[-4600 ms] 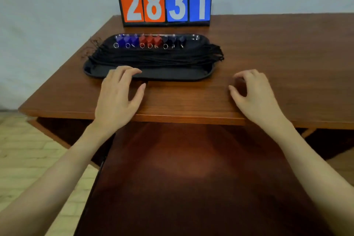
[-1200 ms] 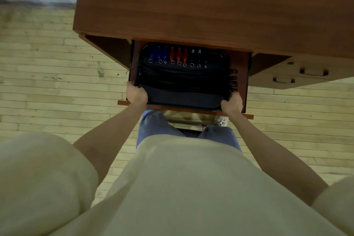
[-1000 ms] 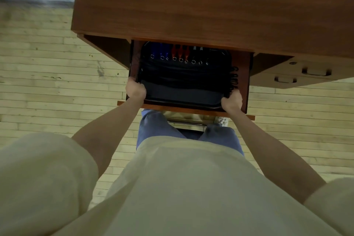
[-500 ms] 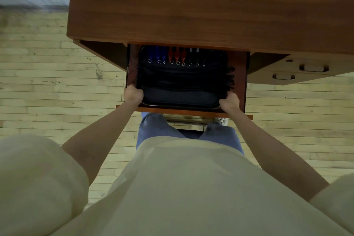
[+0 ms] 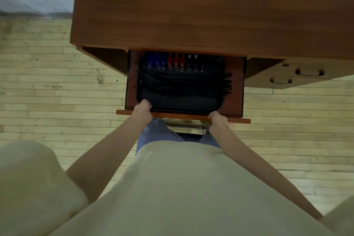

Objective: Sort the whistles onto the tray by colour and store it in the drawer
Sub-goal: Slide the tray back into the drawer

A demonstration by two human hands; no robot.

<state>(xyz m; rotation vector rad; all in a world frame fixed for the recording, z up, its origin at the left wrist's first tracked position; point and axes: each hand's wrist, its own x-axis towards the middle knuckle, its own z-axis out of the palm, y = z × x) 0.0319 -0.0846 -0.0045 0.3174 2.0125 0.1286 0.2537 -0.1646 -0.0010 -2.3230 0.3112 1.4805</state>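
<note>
Both hands are curled over the front lip of the open drawer (image 5: 236, 86) under the bench (image 5: 210, 5). The left hand (image 5: 142, 110) has its fingers hooked over the lip at the tray's near left corner, seemingly touching the tray (image 5: 180, 102); the right hand (image 5: 217, 119) grips the drawer front near the tray's right corner. The black tray lies flat inside the drawer, long axis running left to right. Along its far edge the whistles stand in a row, rings toward the person: blue whistles (image 5: 157, 59) left, red whistles (image 5: 175, 60) middle, black whistles (image 5: 192, 61) right. Their black cords (image 5: 183, 84) are bundled across the tray.
</note>
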